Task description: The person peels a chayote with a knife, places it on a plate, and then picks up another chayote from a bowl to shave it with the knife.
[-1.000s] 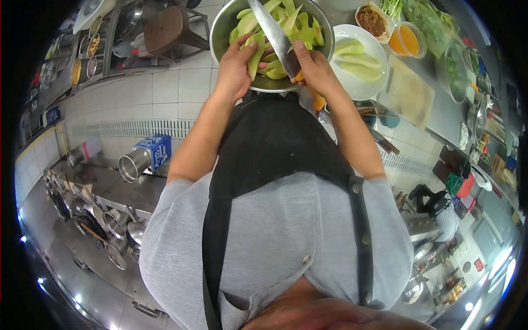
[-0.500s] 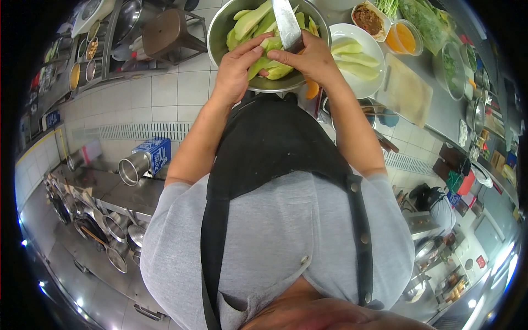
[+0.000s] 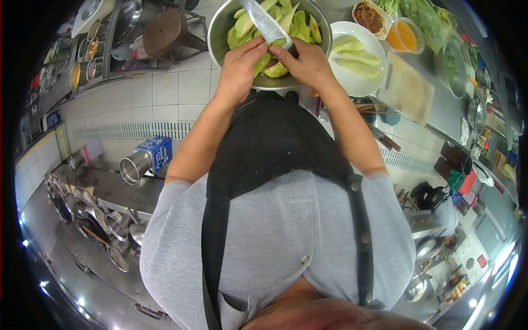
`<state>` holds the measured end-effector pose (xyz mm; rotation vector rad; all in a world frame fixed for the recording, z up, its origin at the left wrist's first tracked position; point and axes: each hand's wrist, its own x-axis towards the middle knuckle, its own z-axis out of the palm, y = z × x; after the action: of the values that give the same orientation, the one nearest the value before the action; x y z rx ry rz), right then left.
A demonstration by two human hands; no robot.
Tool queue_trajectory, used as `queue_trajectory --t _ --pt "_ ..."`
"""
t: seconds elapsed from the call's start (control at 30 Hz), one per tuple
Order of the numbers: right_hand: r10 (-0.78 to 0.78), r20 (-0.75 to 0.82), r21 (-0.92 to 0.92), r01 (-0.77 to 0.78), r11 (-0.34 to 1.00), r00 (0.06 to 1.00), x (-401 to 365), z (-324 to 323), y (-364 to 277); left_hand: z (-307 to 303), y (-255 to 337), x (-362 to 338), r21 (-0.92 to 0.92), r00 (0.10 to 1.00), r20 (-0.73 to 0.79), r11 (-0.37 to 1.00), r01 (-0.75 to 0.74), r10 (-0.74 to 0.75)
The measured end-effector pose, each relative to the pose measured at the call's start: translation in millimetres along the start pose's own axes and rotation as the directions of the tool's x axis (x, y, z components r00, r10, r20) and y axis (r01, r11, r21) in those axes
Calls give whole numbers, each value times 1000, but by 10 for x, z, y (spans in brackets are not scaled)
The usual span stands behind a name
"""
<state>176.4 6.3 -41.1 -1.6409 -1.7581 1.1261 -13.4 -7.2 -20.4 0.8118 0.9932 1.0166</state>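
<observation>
A broad metal knife (image 3: 263,21) is in my right hand (image 3: 303,61), its blade slanting up and to the left. Close beside it, my left hand (image 3: 242,65) is closed on a pale green piece of fruit or vegetable (image 3: 279,42), which meets the blade near both thumbs. Under my hands is a large metal bowl (image 3: 215,34), heaped with pale green wedges (image 3: 300,25). A white plate (image 3: 367,88) stands right of the bowl with a few long pale green slices (image 3: 357,56) on it.
Right of the plate lies a white cutting board (image 3: 408,88). Behind it are a tub of orange liquid (image 3: 404,36), a container of brown paste (image 3: 369,19) and bagged greens (image 3: 423,22). A brown stool (image 3: 171,34) stands on the left; a person in white (image 3: 444,214) is at far right.
The knife blade has swung from nearly upright to slanting left. My hands have come closer together and moved slightly up over the bowl.
</observation>
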Motion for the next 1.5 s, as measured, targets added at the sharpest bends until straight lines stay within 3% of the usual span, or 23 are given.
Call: queue_trajectory --t 0.07,0.13,0.23,0.3,0.53,0.6,0.87,0.97,1.03,1.07,1.1,1.2,1.27,1.33,1.37,1.4,1.47,1.5 --pt "-7 -14 22 8 1000 1000 -26 18 -42 7 0 3 -37 1000 6 999 1 0" --pt "-14 -27 44 15 999 1000 -73 47 -60 133 142 -65 -187 990 -90 978 90 -109" --pt "-146 -109 -33 143 989 983 -128 85 -40 71 41 -30 -320 994 -13 942 101 -111" --pt "-38 -30 -36 37 999 999 -112 75 -47 62 7 -13 -356 995 11 929 95 -97" --pt "53 147 60 -62 996 988 -140 101 -57 22 -118 99 -544 994 75 832 112 -85" --pt "-139 68 70 134 988 988 -193 143 -39 44 -96 95 -542 994 70 833 111 -87" --pt "-135 147 137 116 984 980 -176 165 -81 147 -70 89 -462 999 40 886 32 -15" --pt "-111 176 100 94 991 978 -155 183 -46 113 -86 135 -435 998 5 898 61 -65" --pt "-87 197 68 74 995 977 -153 176 -36 64 -169 177 -520 992 -8 848 106 -129" --pt "-18 199 213 -25 977 980 -137 151 -29 55 -213 199 -519 992 3 847 113 -130" --pt "47 213 355 -122 927 976 -134 141 -37 11 -254 195 -481 992 -31 871 96 -126" --pt "143 176 375 -201 905 974 -45 60 44 -153 -212 169 -437 988 -62 894 101 -142" --pt "273 225 400 -344 850 935 -48 -88 -19 -281 -281 221 -187 981 -195 982 -38 1" --pt "243 281 417 -347 840 928 -38 -178 118 -204 -178 289 -339 979 -198 941 -21 -50" --pt "213 302 442 -335 833 929 -68 -247 188 -108 -179 296 -217 963 -265 976 -11 -48" --pt "220 289 443 -334 832 932 -123 -317 228 67 -118 298 -218 967 -251 976 -6 -50" --pt "253 147 517 -292 804 956 -272 -443 298 345 -71 295 339 997 -27 939 -56 70" --pt "287 116 505 -305 808 951 -372 -587 313 435 -116 378 610 977 110 764 -210 181"
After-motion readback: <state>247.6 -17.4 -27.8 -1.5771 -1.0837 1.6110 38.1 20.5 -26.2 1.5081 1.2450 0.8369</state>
